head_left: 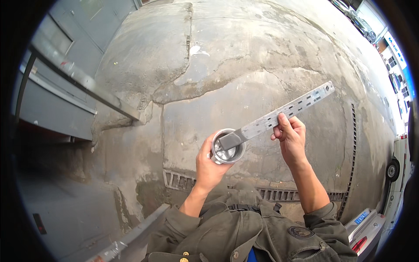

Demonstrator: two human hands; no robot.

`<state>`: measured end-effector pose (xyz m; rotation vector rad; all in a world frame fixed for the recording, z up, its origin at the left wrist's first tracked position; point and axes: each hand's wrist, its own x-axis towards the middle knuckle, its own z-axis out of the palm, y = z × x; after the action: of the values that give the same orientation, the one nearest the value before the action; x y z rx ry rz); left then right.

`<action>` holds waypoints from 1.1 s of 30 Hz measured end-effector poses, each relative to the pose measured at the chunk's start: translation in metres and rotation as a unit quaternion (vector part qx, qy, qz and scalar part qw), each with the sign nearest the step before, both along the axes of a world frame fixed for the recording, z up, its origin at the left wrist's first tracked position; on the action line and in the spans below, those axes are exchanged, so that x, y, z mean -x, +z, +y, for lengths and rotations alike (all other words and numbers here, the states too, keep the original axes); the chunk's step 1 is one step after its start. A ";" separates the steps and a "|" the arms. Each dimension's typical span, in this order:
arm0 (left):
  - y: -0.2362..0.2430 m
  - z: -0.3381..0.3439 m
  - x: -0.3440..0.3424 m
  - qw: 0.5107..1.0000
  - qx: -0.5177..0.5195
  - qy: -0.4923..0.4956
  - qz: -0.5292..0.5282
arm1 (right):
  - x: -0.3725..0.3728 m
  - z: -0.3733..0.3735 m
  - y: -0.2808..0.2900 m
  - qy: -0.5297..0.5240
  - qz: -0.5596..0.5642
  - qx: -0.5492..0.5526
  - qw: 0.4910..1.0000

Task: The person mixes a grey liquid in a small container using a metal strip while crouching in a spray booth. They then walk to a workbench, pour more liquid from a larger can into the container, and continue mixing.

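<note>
My left hand (pixel 208 169) is wrapped round a small clear cup (pixel 236 159) with silver-grey paint inside. In my right hand (pixel 290 139) is a long flat metal mixing stick (pixel 301 104) with rows of slots and printed marks, pinched between thumb and fingers near its middle. Its lower end, coated in grey paint, lies over the cup's rim and reaches into the mouth. The stick slants up and to the right, its bare end pointing away from me. The fingers of my left hand behind the cup are partly hidden.
Cracked, stained concrete (pixel 209 109) spreads below and ahead. A drain grate (pixel 279 194) crosses near my feet, and another drain (pixel 352 144) runs along the right. Grey metal panels and a rail (pixel 87 85) stand at left. Parked vehicles (pixel 395 174) line the right side.
</note>
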<state>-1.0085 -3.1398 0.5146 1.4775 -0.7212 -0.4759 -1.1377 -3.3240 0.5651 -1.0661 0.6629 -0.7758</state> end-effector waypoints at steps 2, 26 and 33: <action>0.016 -0.053 -0.045 1.000 -0.002 -0.021 0.008 | -0.039 -0.055 0.010 0.019 -0.004 -0.008 1.000; 0.045 -0.775 -0.600 0.995 0.008 0.090 -0.045 | -0.644 -0.768 0.100 0.229 0.036 0.654 0.720; 0.061 -0.968 -0.775 0.998 0.019 0.063 0.003 | -0.802 -0.949 0.123 0.199 0.029 0.612 0.764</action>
<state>-0.2331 -4.1080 0.5757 1.4750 -0.6251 -0.3671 -0.3354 -4.2727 0.6886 -2.3415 -0.1595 -0.7683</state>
